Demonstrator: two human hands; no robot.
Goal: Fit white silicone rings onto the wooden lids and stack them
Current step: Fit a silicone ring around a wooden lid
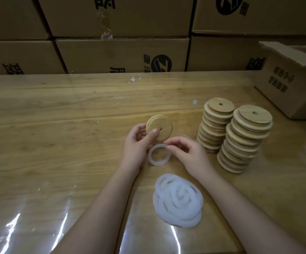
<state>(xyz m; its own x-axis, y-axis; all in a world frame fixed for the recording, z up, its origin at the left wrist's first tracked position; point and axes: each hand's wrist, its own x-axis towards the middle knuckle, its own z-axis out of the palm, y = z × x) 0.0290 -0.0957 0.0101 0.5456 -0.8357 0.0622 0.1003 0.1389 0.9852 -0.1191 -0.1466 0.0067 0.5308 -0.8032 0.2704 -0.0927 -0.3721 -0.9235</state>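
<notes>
**Fingers [149, 137] pinch lid and ring**

The left hand [136, 143] pinches the wooden lid [162, 125] tilted on edge, holed face toward the camera. Just below, the right hand [190, 154] pinches the white ring [158, 163] at its upper right edge, over the bench [56, 125].

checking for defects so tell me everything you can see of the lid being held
The lid is a round disc of pale wood with a small hole at its centre and a stepped rim. It is tilted above the table, face toward the camera. The left hand grips it, thumb on the face beside the hole, fingers behind. No ring is fitted on it; the ring pinched by the right hand hangs just below its edge.
</notes>
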